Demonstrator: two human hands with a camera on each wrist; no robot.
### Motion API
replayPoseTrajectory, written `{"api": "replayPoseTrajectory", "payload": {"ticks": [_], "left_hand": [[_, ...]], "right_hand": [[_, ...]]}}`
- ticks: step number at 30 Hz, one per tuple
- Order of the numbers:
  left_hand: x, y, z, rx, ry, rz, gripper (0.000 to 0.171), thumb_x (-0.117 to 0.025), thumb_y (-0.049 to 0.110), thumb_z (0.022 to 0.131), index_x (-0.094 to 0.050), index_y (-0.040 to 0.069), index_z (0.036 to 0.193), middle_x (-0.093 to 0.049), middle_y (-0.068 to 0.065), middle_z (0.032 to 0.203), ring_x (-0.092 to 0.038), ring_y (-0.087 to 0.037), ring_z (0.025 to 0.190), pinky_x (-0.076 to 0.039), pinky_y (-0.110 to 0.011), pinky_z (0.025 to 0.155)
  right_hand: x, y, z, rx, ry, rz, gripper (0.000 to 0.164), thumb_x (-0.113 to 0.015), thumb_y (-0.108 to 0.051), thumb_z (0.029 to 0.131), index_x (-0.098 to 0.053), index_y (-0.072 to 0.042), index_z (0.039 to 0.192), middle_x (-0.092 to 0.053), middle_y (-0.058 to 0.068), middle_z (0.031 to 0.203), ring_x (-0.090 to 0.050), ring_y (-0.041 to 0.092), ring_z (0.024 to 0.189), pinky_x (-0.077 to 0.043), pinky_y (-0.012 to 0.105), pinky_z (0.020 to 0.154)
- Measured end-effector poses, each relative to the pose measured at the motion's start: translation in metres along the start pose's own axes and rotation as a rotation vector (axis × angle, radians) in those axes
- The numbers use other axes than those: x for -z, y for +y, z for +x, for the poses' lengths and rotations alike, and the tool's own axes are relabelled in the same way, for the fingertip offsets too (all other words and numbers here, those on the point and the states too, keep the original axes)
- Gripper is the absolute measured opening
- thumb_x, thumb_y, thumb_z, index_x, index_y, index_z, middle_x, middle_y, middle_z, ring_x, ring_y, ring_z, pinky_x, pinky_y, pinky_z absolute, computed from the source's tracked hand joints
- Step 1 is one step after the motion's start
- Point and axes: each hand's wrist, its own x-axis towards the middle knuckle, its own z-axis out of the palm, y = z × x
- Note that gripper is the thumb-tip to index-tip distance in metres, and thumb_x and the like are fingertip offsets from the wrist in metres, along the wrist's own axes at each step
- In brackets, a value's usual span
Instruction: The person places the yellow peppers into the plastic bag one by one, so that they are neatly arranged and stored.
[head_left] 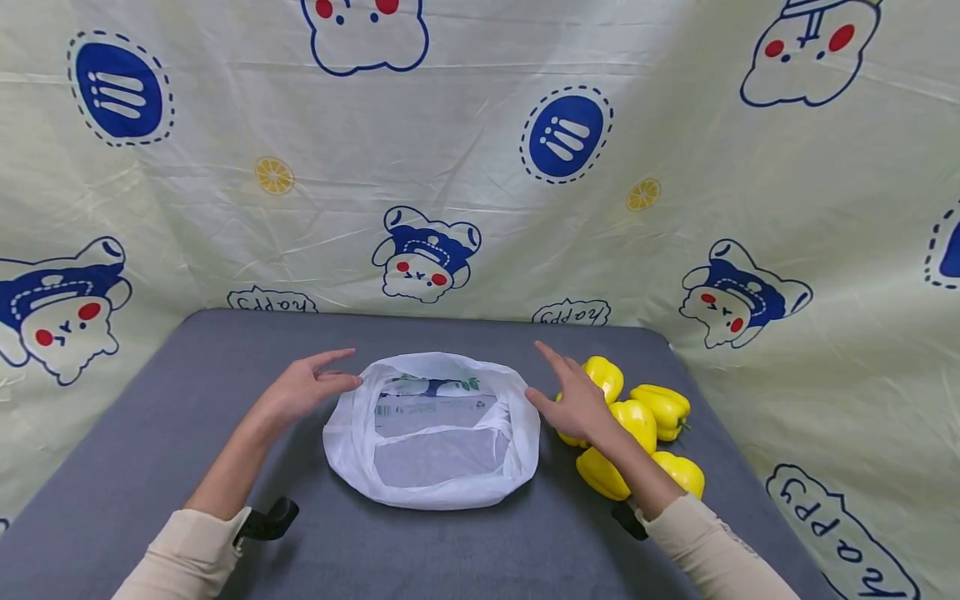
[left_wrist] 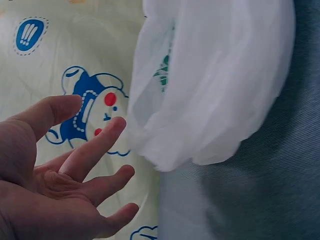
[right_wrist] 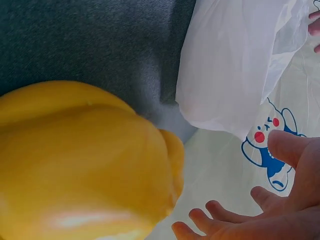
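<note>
On the table (head_left: 442, 554), the white bag (head_left: 347, 446) stands with its mouth spread wide. The left hand (head_left: 306, 388) and right hand (head_left: 579, 402) hover at opposite sides of it, well apart, fingers loosely spread and holding nothing; whether either thumb grazes the bag, I cannot tell. Yellow peppers (head_left: 637, 423) lie clustered to the right, some partly hidden by the right hand. The step in hand seems to be opening the bag, and it looks nearly done. A next move would probably call for the right hand to turn outward and grasp a pepper.
</note>
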Motion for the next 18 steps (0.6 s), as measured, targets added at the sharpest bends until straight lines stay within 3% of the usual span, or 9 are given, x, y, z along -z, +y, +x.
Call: {"api": "replayPoseTrajectory", "payload": {"ticks": [7,10,18], "left_hand": [[-0.010,-0.010,0.005,0.014,0.019,0.028,0.064,-0.065,0.032,0.098,-0.045,0.003,0.152,-0.057,-0.024,0.144,-0.050,-0.042,0.138,-0.039,-0.059,0.112],[-0.010,-0.012,0.006,0.030,0.023,0.033,0.060,-0.062,0.033,0.099,-0.049,0.003,0.149,-0.058,-0.023,0.143,-0.050,-0.041,0.138,-0.038,-0.060,0.112],[-0.010,-0.014,0.006,0.052,0.025,0.013,0.050,-0.061,0.027,0.100,-0.055,0.002,0.143,-0.060,-0.020,0.143,-0.048,-0.039,0.139,-0.036,-0.060,0.114]], "right_hand": [[0.011,0.011,-0.006,-0.017,-0.022,0.019,0.079,-0.068,-0.033,0.093,-0.029,-0.023,0.161,-0.033,0.020,0.163,-0.031,0.047,0.148,-0.030,0.072,0.112],[0.017,0.018,-0.009,-0.033,-0.035,0.037,0.081,-0.073,-0.033,0.090,-0.032,-0.021,0.160,-0.035,0.020,0.162,-0.033,0.047,0.146,-0.027,0.071,0.114],[0.035,0.031,-0.022,-0.023,-0.080,-0.006,0.086,-0.081,-0.028,0.084,-0.037,-0.019,0.157,-0.041,0.021,0.158,-0.040,0.049,0.141,-0.034,0.071,0.109]]}}
